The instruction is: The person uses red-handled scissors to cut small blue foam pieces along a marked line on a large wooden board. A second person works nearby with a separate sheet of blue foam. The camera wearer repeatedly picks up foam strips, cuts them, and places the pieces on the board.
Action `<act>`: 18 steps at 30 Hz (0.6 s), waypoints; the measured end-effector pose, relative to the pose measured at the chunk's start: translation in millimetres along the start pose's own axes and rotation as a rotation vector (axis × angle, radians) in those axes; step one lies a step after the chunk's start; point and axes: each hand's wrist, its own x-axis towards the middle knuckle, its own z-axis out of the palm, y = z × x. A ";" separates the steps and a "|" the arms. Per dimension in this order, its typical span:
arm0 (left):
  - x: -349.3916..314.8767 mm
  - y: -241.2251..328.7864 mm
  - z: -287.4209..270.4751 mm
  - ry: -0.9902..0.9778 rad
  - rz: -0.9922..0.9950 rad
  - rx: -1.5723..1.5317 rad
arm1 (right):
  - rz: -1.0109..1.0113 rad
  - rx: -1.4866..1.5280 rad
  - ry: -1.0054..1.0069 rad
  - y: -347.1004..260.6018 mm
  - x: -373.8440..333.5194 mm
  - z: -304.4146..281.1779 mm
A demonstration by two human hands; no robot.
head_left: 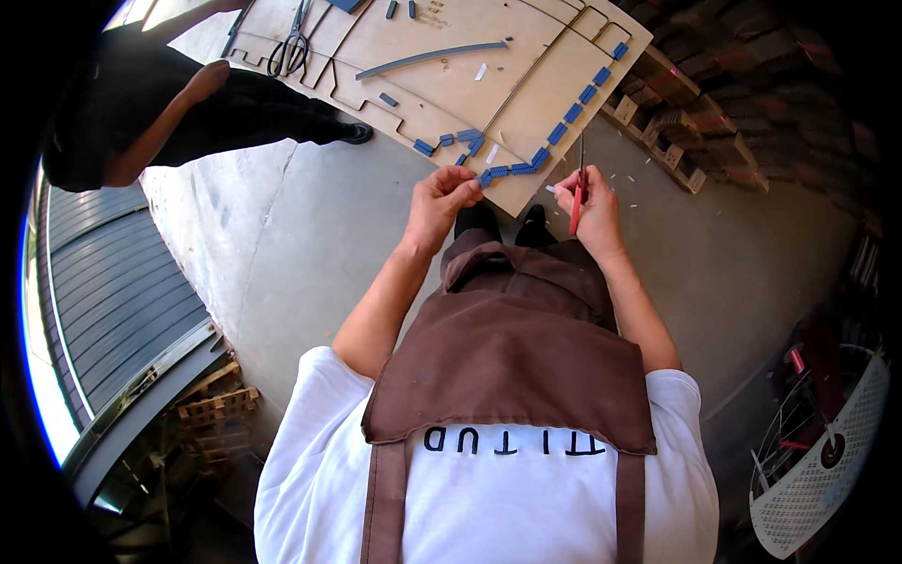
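Across the top lies a flat wooden die board [442, 80] with thin dark rule lines set into it. A row of small blue foam blocks [573, 113] follows the line along its right edge and round the near corner. At that corner my left hand [437, 209] is closed in a pinch, its fingertips at a small blue foam block [486, 179]. My right hand [596, 211], just off the board's right edge, is closed round a slim red-handled tool [577, 202] with a thin blade pointing away. A small white strip [552, 189] shows at its fingertips.
Black-handled scissors [288, 54] and a long grey-blue strip [427, 60] lie on the board. Another person [141, 122] stands at its left side. Wooden pallets [672, 132] are stacked at right; white scraps [631, 179] dot the floor. A bicycle wheel [827, 442] shows at lower right.
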 end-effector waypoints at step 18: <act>55.9 -10.4 -14.1 0.129 0.442 1.122 | 0.270 -0.112 0.158 81.5 -43.3 -22.3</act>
